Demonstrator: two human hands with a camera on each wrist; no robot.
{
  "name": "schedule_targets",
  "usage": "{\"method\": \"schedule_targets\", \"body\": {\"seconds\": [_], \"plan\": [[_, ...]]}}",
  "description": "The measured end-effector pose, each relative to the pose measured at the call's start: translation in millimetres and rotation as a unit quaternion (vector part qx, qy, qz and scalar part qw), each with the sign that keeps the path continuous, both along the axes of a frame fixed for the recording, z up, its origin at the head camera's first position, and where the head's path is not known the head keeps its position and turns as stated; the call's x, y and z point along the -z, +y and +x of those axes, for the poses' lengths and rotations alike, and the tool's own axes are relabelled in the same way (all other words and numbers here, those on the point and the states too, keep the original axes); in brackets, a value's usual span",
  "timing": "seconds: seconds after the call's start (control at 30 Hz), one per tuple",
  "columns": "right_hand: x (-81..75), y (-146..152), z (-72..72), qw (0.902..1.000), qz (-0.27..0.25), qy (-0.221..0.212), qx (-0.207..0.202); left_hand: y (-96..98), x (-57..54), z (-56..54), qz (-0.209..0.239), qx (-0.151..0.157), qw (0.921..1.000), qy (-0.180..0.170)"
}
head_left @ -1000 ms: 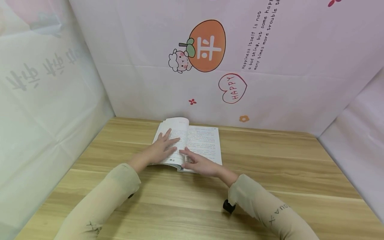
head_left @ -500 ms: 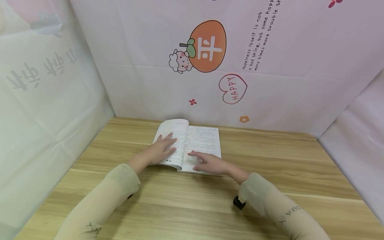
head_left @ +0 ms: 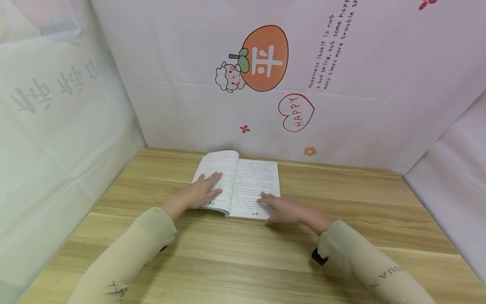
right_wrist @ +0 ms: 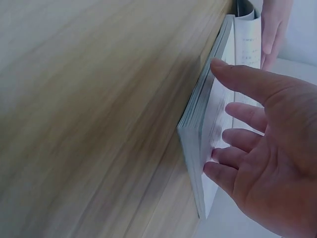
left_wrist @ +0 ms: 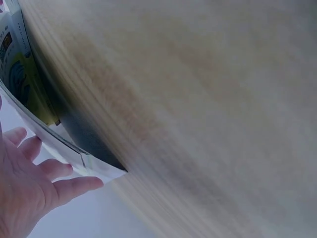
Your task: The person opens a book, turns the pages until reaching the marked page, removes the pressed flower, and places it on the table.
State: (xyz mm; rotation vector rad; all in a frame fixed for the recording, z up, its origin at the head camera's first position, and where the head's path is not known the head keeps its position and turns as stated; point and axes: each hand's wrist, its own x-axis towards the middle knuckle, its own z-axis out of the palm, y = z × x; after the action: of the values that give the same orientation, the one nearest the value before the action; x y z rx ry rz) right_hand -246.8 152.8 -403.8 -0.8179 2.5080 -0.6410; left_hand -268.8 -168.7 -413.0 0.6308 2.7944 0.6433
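An open book (head_left: 252, 177) with printed white pages lies on the table near the back wall. Its left-hand pages bow upward toward the spine. My left hand (head_left: 199, 192) rests on the left page with its fingers spread. In the left wrist view, the left hand (left_wrist: 29, 183) lies along the page while the coloured cover (left_wrist: 22, 89) shows underneath. My right hand (head_left: 286, 209) is over the lower right corner of the right page, fingers extended. The right wrist view has the right hand (right_wrist: 277, 144) beside the thick page edges (right_wrist: 193, 119), its thumb near the lower edge.
The wooden table (head_left: 235, 261) stretches toward me and to both sides of the book. A printed white backdrop (head_left: 182, 114) rises right behind it, with white side sheets (head_left: 64, 147) at left and right. A black wrist strap (head_left: 319, 256) hangs under the right sleeve.
My right hand has slid right across the right page, from near the spine to the outer lower corner. My left hand has stayed on the left page, drawing back slightly.
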Motion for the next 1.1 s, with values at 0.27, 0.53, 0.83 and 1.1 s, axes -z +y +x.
{"method": "schedule_targets", "body": {"seconds": [0.27,0.53,0.83,1.1], "plan": [[-5.8,12,-2.4,0.9997,0.022,0.004,-0.009,2.2,-1.8,0.7,-0.016,0.001,0.9992,-0.037],[-7.5,13,-2.6,0.9993,0.035,0.009,-0.009,2.8,2.6,-2.0,-0.049,0.004,0.9975,-0.05],[-11.4,12,-5.5,0.9988,0.049,0.003,-0.008,1.9,1.3,-3.2,-0.051,0.005,0.9964,-0.068],[-12.0,15,-9.5,0.9977,0.058,0.018,-0.032,1.9,0.3,-1.3,-0.058,-0.006,0.9957,-0.071]]}}
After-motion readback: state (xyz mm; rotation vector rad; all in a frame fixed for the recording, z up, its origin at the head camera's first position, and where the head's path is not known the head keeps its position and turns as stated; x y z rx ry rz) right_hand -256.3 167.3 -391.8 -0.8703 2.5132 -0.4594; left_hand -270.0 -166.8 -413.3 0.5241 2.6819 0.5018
